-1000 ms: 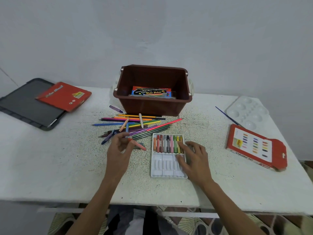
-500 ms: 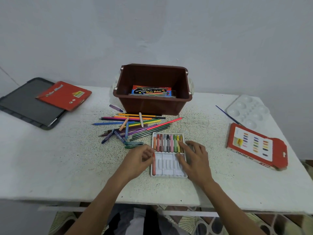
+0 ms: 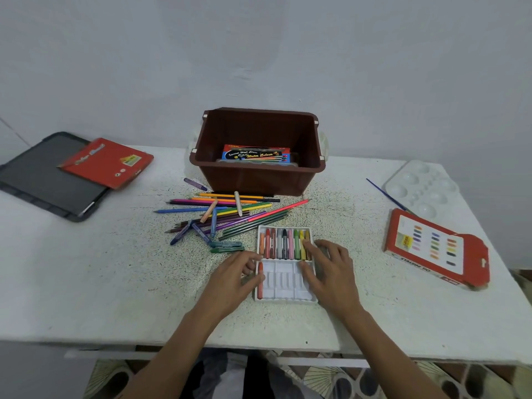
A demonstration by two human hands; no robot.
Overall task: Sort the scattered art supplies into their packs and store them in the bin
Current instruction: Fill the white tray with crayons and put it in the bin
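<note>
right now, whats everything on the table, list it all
table: one, white, under all
bin: one, brown, back centre
paint box: one, blue-black, in bin
pencils: many, mixed, before bin
loose pastels: several, mixed, among pencils
tray: one, white, front centre
row pastels: about nine, mixed, tray's far row
red pastel: one, tray's near left slot
pastel box: one, red, right
palette: one, white, far right
brush: one, blue, beside palette
slate: one, dark, far left
red pack: one, on slate
left hand: pinches red pastel
right hand: flat on tray's right edge
</note>
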